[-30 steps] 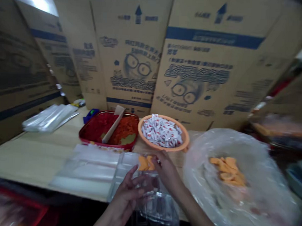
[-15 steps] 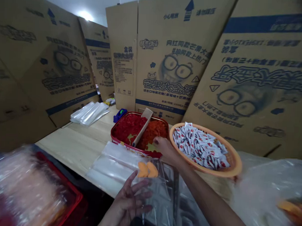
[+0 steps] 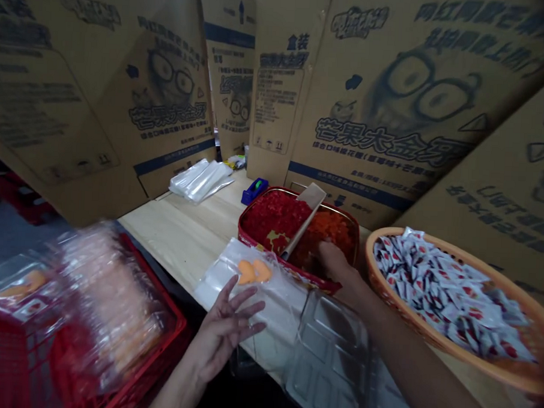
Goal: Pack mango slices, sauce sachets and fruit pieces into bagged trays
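My left hand (image 3: 230, 325) has its fingers spread, carrying a thin clear plastic tray whose outline is hard to make out. Two orange pieces (image 3: 254, 271) show just beyond its fingertips. My right hand (image 3: 336, 264) reaches into a red-rimmed box (image 3: 309, 278), its fingers closed down among orange bits (image 3: 331, 227); what they grip is hidden. A slanted cardboard strip (image 3: 305, 220) divides these from red bits (image 3: 276, 213) in the other half. Clear moulded trays (image 3: 328, 357) lie below my right forearm.
An orange basket (image 3: 432, 337) of small white packets (image 3: 453, 290) stands at the right. At the left, a red crate (image 3: 177, 320) holds wrapped goods (image 3: 110, 299). Clear bags (image 3: 201, 180) and a blue tape dispenser (image 3: 254, 191) lie farther back, before large cartons (image 3: 366, 112).
The view has swung left and moved closer. My left hand and the orange pieces have moved left together, away from the clear trays. My right hand stays at the box, deeper among the orange bits.
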